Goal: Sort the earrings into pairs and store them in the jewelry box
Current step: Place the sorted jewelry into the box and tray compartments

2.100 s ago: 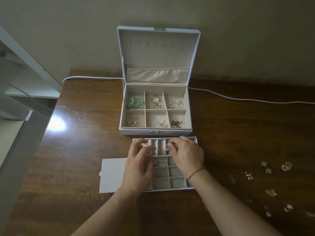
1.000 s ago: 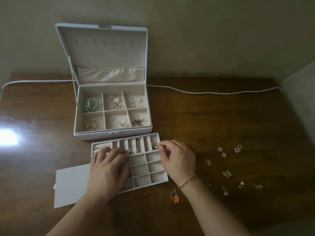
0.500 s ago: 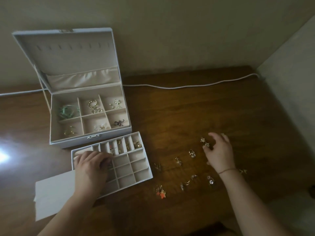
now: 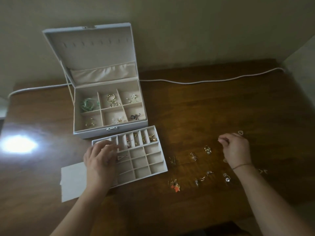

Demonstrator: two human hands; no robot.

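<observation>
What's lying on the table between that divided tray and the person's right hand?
In the head view, loose earrings lie on the table between the tray and the right hand: a gold chain-link earring and two small gold ones.

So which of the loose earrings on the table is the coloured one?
The orange star earring, lying nearest the camera, just right of the tray's front corner. The other loose earrings beside it look gold, silver or clear.

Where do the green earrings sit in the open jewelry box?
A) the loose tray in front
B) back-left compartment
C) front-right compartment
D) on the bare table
B: the green earrings lie in the back-left compartment of the jewelry box, beside the gold hoops in the back-middle one.
</observation>
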